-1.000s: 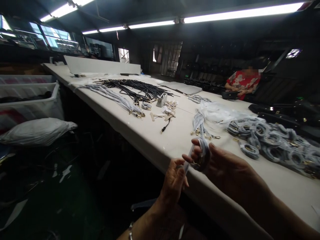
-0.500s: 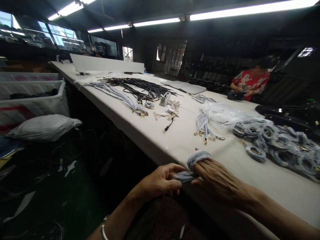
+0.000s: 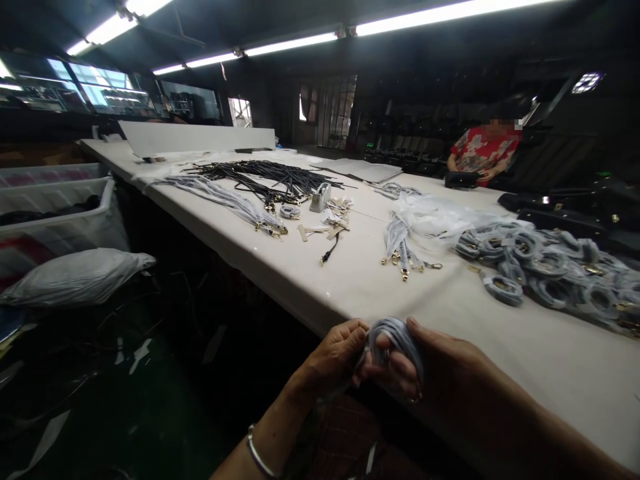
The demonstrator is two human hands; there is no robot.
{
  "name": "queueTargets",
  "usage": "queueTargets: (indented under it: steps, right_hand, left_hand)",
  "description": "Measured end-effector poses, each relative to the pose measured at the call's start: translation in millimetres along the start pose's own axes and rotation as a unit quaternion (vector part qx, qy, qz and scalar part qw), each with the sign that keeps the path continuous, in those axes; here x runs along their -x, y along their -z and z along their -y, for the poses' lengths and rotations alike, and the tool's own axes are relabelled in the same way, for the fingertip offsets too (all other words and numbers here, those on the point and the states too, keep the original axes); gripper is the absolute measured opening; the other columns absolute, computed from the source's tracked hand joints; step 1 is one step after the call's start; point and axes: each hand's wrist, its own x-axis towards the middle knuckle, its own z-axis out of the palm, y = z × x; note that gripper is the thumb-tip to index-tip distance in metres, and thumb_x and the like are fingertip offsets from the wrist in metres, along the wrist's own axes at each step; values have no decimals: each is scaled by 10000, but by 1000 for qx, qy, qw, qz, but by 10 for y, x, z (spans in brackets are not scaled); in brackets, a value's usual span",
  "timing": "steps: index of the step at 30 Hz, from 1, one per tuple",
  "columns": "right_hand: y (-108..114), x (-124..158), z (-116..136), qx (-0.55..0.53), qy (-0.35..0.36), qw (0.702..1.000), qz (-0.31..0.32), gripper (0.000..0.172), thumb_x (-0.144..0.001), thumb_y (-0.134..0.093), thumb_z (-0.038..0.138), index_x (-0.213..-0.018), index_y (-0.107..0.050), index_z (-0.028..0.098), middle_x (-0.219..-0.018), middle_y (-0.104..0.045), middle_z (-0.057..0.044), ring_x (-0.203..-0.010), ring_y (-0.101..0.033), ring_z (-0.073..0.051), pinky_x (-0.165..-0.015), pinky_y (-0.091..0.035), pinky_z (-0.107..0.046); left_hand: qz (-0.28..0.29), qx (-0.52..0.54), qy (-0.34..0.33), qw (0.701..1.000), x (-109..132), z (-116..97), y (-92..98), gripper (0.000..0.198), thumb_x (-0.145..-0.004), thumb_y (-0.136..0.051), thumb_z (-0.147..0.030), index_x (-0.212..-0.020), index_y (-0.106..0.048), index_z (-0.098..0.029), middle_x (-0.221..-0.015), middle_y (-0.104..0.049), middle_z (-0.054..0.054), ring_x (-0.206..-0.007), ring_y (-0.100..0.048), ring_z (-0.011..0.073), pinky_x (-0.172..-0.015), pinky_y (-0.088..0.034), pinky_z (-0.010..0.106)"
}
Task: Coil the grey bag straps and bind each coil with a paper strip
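A bag strap in clear plastic wrap [image 3: 397, 331] is wound into a coil at the table's near edge. My right hand [image 3: 443, 350] is closed on the coil, with its fingers curled through the loop. My left hand [image 3: 336, 355] pinches the strap on the coil's left side; the part between its fingertips is mostly hidden. Beyond my hands lies a bunch of wrapped straps with gold clasps [image 3: 403, 250]. To the right, a heap of coiled wrapped straps [image 3: 555, 267] covers the table, with one coil [image 3: 503, 290] at its near side.
Black straps [image 3: 265, 177] and long wrapped straps [image 3: 215, 200] lie farther down the table [image 3: 280, 267]. A tape dispenser [image 3: 320, 198] stands beside paper scraps. White bins [image 3: 95, 213] and a stuffed sack [image 3: 75, 277] are at the left. A person in red [image 3: 485, 150] handles a black bag across the table.
My right hand has turned, so its curled fingers now show through the strap's loop. The strap between my hands has been drawn into the coil. The view has shifted slightly right.
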Motion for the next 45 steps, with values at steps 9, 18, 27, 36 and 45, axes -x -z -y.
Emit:
queueTargets:
  steps: [9,18,27,36,45]
  right_hand:
    - [-184,103,445,-148,59,987,21,281,-901,-648,356,-924,-707,82,-602,-493,46,-541,-527,-73,-876,-569,-299]
    - [-43,359,703,-22,178,984,-16,346,-903,-613,411,-1053,-703,113,-743,-616,-20,-718,-628,-145,-868,-578,-328]
    - [401,174,444,643,422,635,-64,301,-943,-512,203,-1222,-622,228,-1087,-695,-111,-1018,-638,-283,-885,-498,-424]
    - [965,280,363,804,225,550,-14,238,-910,-588,427,-846,-598,198,-795,-609,-65,-685,-498,-213,-636,-359,-338]
    - [885,650,172,709,54,703,26,331,-996,-422,450,-888,-613,203,-828,-630,-44,-703,-517,-188,-661,-380,-308]
  left_hand:
    - [-62,-50,-171,982,-175,143,-315,627,-869,-531,-680,-1233,-458,-175,-545,-544,-57,-334,-433,80,-338,-313,166]
    - [-101,-273,-250,923,-323,121,-499,307,-999,-453,-406,-1168,-560,-174,-909,-652,74,-722,-628,159,-670,-514,282]
    - [55,93,5,994,-489,197,-819,504,-928,-505,-582,-1088,-565,-107,-586,-611,10,-369,-499,99,-374,-381,187]
    - [68,-246,85,963,-201,-163,-480,246,-920,-548,-382,-938,-621,-148,-693,-511,-37,-547,-414,78,-498,-321,188]
    - [130,-335,29,933,-255,-305,-583,189,-801,-719,-246,-971,-662,-185,-854,-630,-9,-790,-563,149,-705,-431,218]
